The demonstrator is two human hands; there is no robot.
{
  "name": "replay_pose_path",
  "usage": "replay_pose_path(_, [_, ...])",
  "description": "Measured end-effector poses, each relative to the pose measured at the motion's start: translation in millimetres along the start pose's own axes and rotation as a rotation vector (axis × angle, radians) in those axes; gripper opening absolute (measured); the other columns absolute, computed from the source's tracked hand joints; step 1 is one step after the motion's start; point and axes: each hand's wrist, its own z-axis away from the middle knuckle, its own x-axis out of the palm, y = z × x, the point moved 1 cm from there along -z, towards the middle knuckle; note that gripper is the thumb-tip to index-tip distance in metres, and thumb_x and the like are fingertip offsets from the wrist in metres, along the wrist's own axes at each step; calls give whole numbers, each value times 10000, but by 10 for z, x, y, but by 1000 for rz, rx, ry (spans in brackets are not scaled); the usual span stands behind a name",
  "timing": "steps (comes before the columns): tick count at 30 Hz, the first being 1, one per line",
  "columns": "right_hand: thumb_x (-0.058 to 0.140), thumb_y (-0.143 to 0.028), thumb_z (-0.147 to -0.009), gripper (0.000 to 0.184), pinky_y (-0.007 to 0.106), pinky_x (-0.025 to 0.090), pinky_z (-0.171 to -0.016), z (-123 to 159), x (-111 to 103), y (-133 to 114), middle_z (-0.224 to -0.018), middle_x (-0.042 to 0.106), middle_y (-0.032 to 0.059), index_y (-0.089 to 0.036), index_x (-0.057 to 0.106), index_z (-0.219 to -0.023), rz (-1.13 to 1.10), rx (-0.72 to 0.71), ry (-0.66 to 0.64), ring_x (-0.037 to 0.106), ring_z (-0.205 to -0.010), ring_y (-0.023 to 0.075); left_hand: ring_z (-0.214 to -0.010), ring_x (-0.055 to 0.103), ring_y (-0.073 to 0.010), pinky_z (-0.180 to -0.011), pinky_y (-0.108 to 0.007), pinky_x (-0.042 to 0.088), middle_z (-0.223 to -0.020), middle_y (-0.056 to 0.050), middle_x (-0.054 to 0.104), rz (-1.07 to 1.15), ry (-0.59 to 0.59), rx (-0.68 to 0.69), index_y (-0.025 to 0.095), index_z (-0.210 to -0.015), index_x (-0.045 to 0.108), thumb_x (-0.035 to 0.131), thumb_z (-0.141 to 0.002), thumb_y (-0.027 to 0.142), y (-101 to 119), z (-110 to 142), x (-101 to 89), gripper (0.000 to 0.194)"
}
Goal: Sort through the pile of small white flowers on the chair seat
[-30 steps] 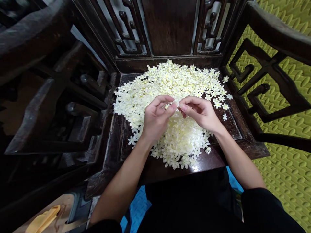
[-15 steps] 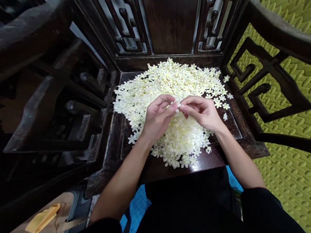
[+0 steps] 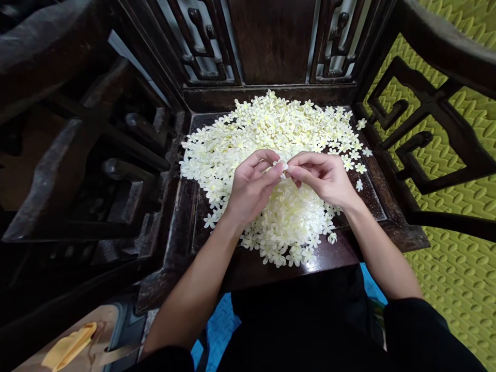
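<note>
Head view: both hands are working close together over the middle of the seat (image 3: 339, 253), fingertips nearly meeting. Left hand (image 3: 251, 188) is pinching a small white flower (image 3: 284, 167) between thumb and forefinger; right hand (image 3: 327, 178) is pinching at its right side, thumb and forefinger closed. Can't tell whether the right is gripping petal, stem or something thin, fingers are covering it. Flower pile (image 3: 271, 124) is spreading from near the back edge toward the left edge, with a denser front heap (image 3: 287, 227) sitting below the hands and reaching toward the front edge. Loose flowers (image 3: 360, 169) are lying apart toward the right edge, one just beside the base of the carved right armrest (image 3: 430, 106). My read: the step in hand is fine two-handed handling of a single flower, not gathering; how far along it is, I can't judge. Next move is calling for small fingertip motion, left steadying, right adjusting, light pressure only. Petals are looking thin, so a hard squeeze is risking bruising or tearing, and a loose pinch is risking a drop into the heap, where one flower would be hard to pick out.
</note>
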Motion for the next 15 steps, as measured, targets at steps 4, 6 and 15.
replay_pose_path(4, [782,-300,-881,161,245,494,-571,3,-1,-11,-785,709,37,-143,781,-919,-11,23,4,594,-624,96,-665,528,-60,-629,-176,488,-866,6,592,-37,16,6,227,-942,702,856,-790,270,-2,1,-10,221])
replay_pose_path(6, [784,-297,-878,160,244,488,-569,4,1,-15,-775,705,33,-140,780,-909,-13,17,6,591,-616,93,-667,531,-66,-627,-185,490,-873,3,595,-46,17,6,228,-940,699,859,-784,278,1,2,-6,229])
replay_pose_path(15, [776,-252,-885,122,237,491,-576,9,-2,-13,-791,707,34,-140,788,-932,-44,3,-18,603,-626,89,-666,536,-67,-649,-197,497,-848,8,582,-49,-14,10,224,-958,692,846,-803,282,5,1,-7,226])
